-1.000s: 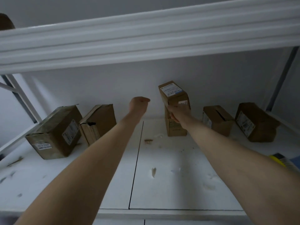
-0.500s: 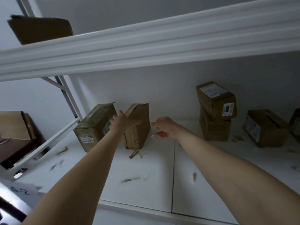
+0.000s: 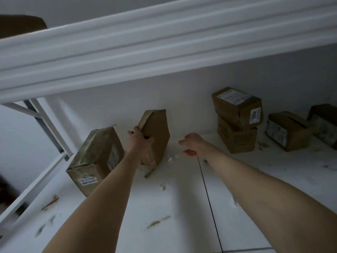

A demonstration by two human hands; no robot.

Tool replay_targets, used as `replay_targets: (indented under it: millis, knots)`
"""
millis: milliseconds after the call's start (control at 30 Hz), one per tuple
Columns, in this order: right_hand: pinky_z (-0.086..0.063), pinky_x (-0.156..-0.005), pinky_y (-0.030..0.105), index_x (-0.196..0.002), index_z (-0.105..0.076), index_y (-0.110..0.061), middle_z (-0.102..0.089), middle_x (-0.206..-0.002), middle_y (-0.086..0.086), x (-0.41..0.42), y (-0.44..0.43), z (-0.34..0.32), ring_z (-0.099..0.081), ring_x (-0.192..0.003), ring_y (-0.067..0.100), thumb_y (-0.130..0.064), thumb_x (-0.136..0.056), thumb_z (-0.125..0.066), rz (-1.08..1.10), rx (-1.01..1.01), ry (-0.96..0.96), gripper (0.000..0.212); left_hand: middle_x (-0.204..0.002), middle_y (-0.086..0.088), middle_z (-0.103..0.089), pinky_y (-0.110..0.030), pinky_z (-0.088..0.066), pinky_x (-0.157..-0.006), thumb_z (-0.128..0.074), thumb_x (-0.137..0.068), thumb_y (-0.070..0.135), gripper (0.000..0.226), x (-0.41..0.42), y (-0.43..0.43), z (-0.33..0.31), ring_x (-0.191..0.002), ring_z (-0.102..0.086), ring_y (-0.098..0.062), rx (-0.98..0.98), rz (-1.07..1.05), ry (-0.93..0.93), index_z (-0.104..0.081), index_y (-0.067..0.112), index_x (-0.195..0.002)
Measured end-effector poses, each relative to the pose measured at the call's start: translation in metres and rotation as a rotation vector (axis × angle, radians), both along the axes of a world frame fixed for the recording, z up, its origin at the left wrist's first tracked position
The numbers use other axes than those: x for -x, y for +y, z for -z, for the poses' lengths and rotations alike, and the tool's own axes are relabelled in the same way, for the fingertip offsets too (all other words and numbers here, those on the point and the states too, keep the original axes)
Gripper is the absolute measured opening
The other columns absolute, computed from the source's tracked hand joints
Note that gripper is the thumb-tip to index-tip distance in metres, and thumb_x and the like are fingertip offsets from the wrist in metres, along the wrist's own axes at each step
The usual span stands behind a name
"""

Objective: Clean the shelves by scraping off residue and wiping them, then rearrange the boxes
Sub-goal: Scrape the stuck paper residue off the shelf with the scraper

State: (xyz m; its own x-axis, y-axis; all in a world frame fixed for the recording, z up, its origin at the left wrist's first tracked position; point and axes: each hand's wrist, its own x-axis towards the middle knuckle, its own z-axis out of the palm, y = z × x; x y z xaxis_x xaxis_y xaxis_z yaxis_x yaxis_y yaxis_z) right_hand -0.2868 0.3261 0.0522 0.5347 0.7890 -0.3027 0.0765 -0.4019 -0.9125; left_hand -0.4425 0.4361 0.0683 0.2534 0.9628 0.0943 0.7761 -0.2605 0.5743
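brown box (image 3: 156, 136) tilted upright on white shelf (image 3: 182, 207).

You face a white shelving bay in dim, flat light. The upper shelf (image 3: 164, 44) crosses your view as a broad ribbed white edge rising to the right, and it leaves the space below in grey shade. Behind is a plain white back wall (image 3: 182, 95). The lower shelf board (image 3: 173, 216) is made of white panels meeting at a dark seam (image 3: 207, 189). On your left, a grey-and-white upright post (image 3: 51, 130) and a white cross-brace (image 3: 20, 109) stand before a pale side wall (image 3: 16, 143).
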Motion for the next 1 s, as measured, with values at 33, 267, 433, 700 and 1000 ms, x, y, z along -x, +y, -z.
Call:
replay_targets:
  millis: [33,267,433,700,1000]
  knots:
    - [-0.052,-0.071,0.033,-0.128,-0.049,-0.001,-0.055,-0.088,0.011,-0.005,0.0,0.002,-0.061,-0.073,0.024,-0.017,-0.092,-0.059,0.03,0.007,0.001,0.04,-0.131,-0.014,-0.032,-0.044,-0.049,-0.09,-0.069,-0.081,0.031,0.076,-0.007,0.005,-0.004,-0.112,-0.049,-0.038,-0.025,0.05,-0.026,-0.026,0.013,-0.141]
    - [-0.052,-0.078,0.032,-0.124,-0.051,-0.009,-0.055,-0.09,0.01,-0.046,-0.01,0.008,-0.057,-0.072,0.019,-0.014,-0.091,-0.062,0.196,-0.02,0.063,0.034,-0.132,-0.01,-0.032,-0.035,-0.046,-0.089,-0.073,-0.074,0.024,0.084,-0.081,0.012,-0.02,-0.114,-0.046,-0.033,-0.106,0.397,0.034,-0.027,0.022,-0.144]
    - [-0.049,-0.072,0.03,-0.095,-0.051,-0.011,-0.054,-0.083,0.005,-0.067,-0.019,0.013,-0.055,-0.068,0.016,-0.014,-0.092,-0.061,0.209,-0.022,0.073,0.011,-0.136,-0.012,-0.027,-0.037,-0.046,-0.099,-0.075,-0.074,0.02,0.084,-0.119,0.011,-0.002,-0.119,-0.043,-0.035,-0.047,0.515,0.044,-0.029,0.022,-0.145]
    - [-0.052,-0.078,0.032,-0.092,-0.05,-0.011,-0.053,-0.083,0.007,-0.067,-0.018,0.02,-0.056,-0.07,0.018,-0.016,-0.093,-0.061,0.181,0.019,0.046,0.011,-0.156,-0.004,-0.007,-0.039,-0.045,-0.098,-0.048,-0.09,0.002,0.066,-0.127,0.012,0.011,-0.127,-0.043,-0.033,-0.189,0.398,0.197,-0.029,0.032,-0.146]
    - [-0.046,-0.051,0.023,-0.088,-0.054,-0.008,-0.053,-0.079,0.008,-0.044,-0.009,0.015,-0.054,-0.063,0.016,-0.016,-0.093,-0.061,0.144,0.076,0.026,0.012,-0.151,-0.017,-0.018,-0.035,-0.034,-0.106,-0.051,-0.092,0.008,0.063,-0.109,-0.004,0.007,-0.137,-0.028,-0.036,-0.128,0.469,0.329,-0.021,0.008,-0.148]
